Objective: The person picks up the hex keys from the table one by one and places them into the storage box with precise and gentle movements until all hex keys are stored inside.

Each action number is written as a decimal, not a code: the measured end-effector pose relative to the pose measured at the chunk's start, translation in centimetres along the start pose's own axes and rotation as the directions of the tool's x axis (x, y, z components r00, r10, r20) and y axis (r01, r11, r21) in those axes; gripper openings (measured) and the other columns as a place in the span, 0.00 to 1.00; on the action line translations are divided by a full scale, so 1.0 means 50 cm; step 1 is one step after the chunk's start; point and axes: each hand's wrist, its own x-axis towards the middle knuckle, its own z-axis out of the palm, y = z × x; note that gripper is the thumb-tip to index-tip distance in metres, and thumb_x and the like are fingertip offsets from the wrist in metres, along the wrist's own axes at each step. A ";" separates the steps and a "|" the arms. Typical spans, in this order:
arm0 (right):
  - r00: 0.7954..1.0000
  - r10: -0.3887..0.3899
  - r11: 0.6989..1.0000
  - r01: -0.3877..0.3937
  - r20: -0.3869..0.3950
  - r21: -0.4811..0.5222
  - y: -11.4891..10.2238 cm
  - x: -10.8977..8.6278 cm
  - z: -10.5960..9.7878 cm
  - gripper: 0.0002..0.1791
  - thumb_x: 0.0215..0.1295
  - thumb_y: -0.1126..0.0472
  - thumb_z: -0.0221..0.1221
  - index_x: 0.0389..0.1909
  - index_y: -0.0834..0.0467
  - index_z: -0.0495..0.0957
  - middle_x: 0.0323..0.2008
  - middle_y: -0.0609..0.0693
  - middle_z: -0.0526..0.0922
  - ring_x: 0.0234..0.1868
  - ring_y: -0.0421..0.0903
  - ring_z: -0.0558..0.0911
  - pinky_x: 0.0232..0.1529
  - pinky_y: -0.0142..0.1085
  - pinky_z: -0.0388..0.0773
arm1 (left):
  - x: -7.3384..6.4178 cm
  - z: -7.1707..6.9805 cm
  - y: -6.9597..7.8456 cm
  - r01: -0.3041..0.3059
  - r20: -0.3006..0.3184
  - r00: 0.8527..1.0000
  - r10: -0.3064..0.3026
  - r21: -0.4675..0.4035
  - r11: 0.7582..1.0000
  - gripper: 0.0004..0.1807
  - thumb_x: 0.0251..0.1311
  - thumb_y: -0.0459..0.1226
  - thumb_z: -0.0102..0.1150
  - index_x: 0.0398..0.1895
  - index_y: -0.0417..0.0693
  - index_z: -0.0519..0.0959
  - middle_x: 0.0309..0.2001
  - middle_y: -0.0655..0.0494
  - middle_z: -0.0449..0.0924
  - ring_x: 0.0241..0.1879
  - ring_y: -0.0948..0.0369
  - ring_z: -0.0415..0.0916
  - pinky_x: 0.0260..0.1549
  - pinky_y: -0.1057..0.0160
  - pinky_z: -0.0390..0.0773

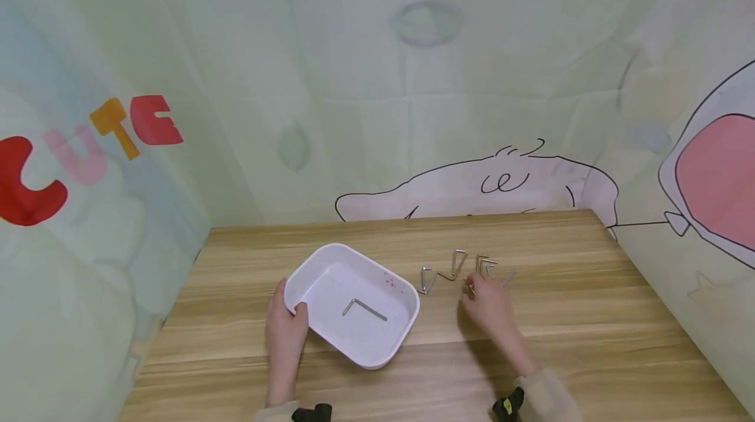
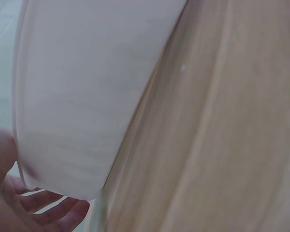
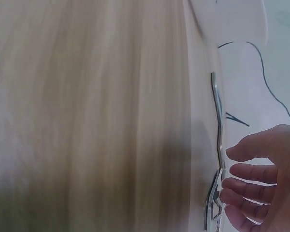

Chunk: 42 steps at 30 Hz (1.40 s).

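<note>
A white plastic tray (image 1: 321, 287) sits at the middle of the table, with one L-shaped hex key (image 1: 368, 310) lying inside. My left hand (image 1: 286, 327) holds the tray's left corner, thumb over the rim. In the left wrist view, fingers (image 2: 53, 215) curl round the tray's end wall. Several more metal hex keys (image 1: 426, 289) lie loose to the right of the tray. Over the right end of this group, my right hand (image 1: 491, 304) has its fingertips close to the keys. The right wrist view shows its fingers (image 3: 253, 172) spread and slightly bent beside the keys (image 3: 219, 121), pinching none.
The wood-grain table (image 1: 383, 389) reaches back to a printed fabric backdrop (image 1: 265, 114), which also runs along both sides. Black wrist devices (image 1: 508, 403) are strapped at both sleeves. The tray's right corner lies close to the nearest loose keys.
</note>
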 end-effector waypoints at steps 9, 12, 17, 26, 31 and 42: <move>1.000 0.015 0.999 -0.014 0.027 -0.046 0.015 0.009 0.002 0.11 0.47 0.67 0.64 0.34 0.63 0.77 0.31 0.55 0.80 0.32 0.52 0.78 0.33 0.45 0.78 | 0.001 -0.001 0.000 0.004 0.016 1.000 -0.004 -0.003 1.000 0.32 0.58 0.30 0.49 0.69 0.32 0.60 0.64 0.28 0.65 0.63 0.34 0.65 0.61 0.37 0.65; 0.999 0.026 0.999 -0.024 0.038 -0.041 0.018 0.011 0.003 0.10 0.47 0.67 0.63 0.32 0.63 0.76 0.31 0.55 0.79 0.33 0.53 0.78 0.34 0.46 0.78 | 0.001 0.000 -0.003 0.001 0.007 1.000 -0.001 -0.002 1.000 0.32 0.57 0.30 0.49 0.68 0.32 0.61 0.63 0.28 0.66 0.62 0.34 0.65 0.61 0.37 0.66; 0.998 0.035 0.999 -0.033 0.047 -0.041 0.020 0.016 0.005 0.08 0.48 0.68 0.61 0.32 0.64 0.76 0.31 0.56 0.80 0.34 0.54 0.78 0.36 0.48 0.78 | 0.002 -0.001 -0.002 0.004 0.010 1.000 -0.004 0.001 1.000 0.32 0.57 0.30 0.49 0.68 0.33 0.61 0.63 0.29 0.66 0.62 0.35 0.66 0.60 0.37 0.66; 0.996 0.054 0.996 -0.049 0.076 -0.069 0.016 0.020 0.002 0.09 0.48 0.67 0.61 0.32 0.63 0.76 0.31 0.56 0.79 0.30 0.51 0.77 0.31 0.45 0.77 | 0.002 0.000 -0.002 0.009 0.013 1.000 -0.009 0.009 1.000 0.32 0.58 0.30 0.49 0.68 0.32 0.61 0.64 0.28 0.65 0.63 0.35 0.65 0.61 0.37 0.66; 0.993 0.077 0.995 -0.071 0.091 -0.076 0.012 0.020 -0.001 0.09 0.49 0.67 0.61 0.33 0.62 0.75 0.31 0.55 0.79 0.29 0.50 0.77 0.27 0.42 0.76 | 0.002 -0.003 0.002 0.017 0.026 1.000 -0.017 0.005 1.000 0.32 0.58 0.30 0.48 0.69 0.32 0.59 0.64 0.28 0.64 0.64 0.35 0.64 0.63 0.37 0.64; 0.989 0.088 0.990 -0.074 0.121 -0.116 0.012 0.028 0.003 0.06 0.50 0.68 0.58 0.30 0.65 0.74 0.26 0.56 0.77 0.24 0.49 0.74 0.22 0.39 0.72 | 0.001 -0.002 0.001 0.024 0.033 0.999 -0.024 0.006 1.000 0.33 0.59 0.31 0.48 0.70 0.34 0.59 0.65 0.30 0.64 0.64 0.36 0.64 0.63 0.38 0.64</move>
